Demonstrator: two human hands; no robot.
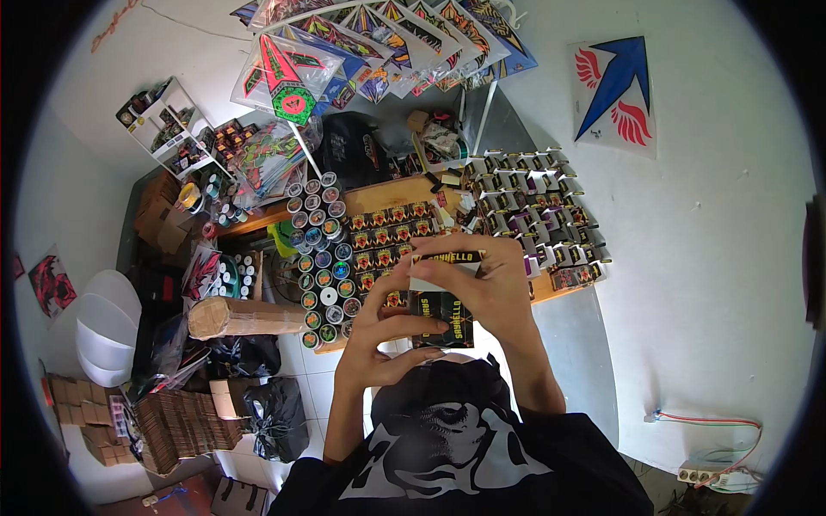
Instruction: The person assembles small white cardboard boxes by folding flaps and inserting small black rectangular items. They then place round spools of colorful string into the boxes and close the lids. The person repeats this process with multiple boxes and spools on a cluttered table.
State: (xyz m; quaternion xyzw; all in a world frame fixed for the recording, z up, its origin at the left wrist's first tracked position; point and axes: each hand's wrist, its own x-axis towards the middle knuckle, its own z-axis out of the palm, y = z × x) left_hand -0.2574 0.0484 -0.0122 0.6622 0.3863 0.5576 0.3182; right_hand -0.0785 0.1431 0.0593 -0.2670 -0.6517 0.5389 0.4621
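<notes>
The person's left grip [372,344] and right grip [497,282] are both closed around a black carton [437,308] with yellow lettering, just below the centre of the frame; above it, on the wooden desk [391,191], lie rows of small dark boxes [385,234]; round lidded tubs [342,270] stand left of these; cartons with white flaps [533,205] crowd the right of centre.

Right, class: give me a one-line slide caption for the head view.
Left hand and right hand hold a black box before a table bearing boxes and round-topped items.
</notes>
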